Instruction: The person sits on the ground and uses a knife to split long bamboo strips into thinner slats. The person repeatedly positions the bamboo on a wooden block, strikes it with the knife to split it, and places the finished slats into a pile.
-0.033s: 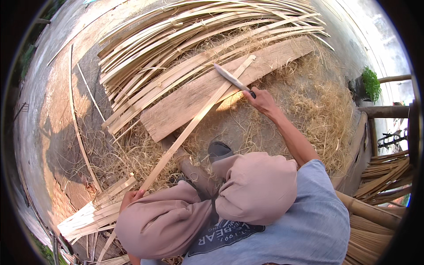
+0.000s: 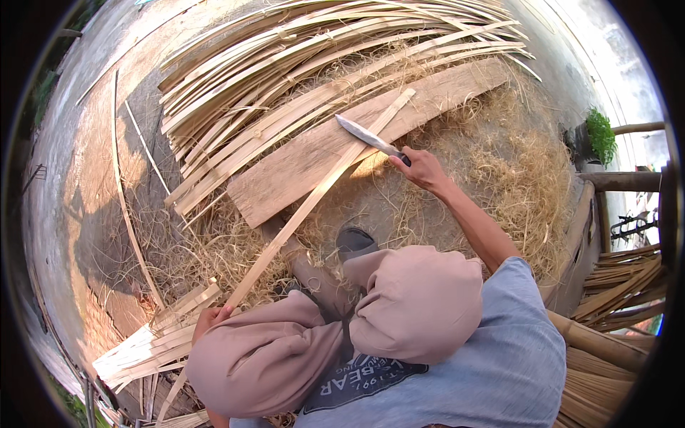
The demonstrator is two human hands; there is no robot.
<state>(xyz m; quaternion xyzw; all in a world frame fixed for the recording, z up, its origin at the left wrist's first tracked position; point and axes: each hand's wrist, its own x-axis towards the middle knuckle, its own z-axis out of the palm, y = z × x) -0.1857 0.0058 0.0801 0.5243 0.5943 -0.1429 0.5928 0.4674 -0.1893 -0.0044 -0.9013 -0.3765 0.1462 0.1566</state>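
Observation:
A long, pale bamboo strip (image 2: pixel 307 203) slants from beside my left knee up across a flat wooden board (image 2: pixel 275 178). My left hand (image 2: pixel 207 319) grips the strip's near end, partly hidden behind the knee. In my right hand (image 2: pixel 421 170) is a knife (image 2: pixel 367 134), held by its dark handle. Its blade lies across the strip over the board, pointing to the upper left. The far end of the strip extends a little beyond the blade.
Beyond the board lies a wide pile of split bamboo strips (image 2: pixel 285 64). Curly shavings (image 2: pixel 499 178) cover the ground right of the board and around my feet. More strips (image 2: pixel 153 349) lie by my left side. A bamboo pole (image 2: pixel 596 341) and further bundles (image 2: pixel 621 292) stand at the right.
The knife has moved slightly left and down along the strip, toward me, with my right hand. My left hand and the strip stay almost where they were.

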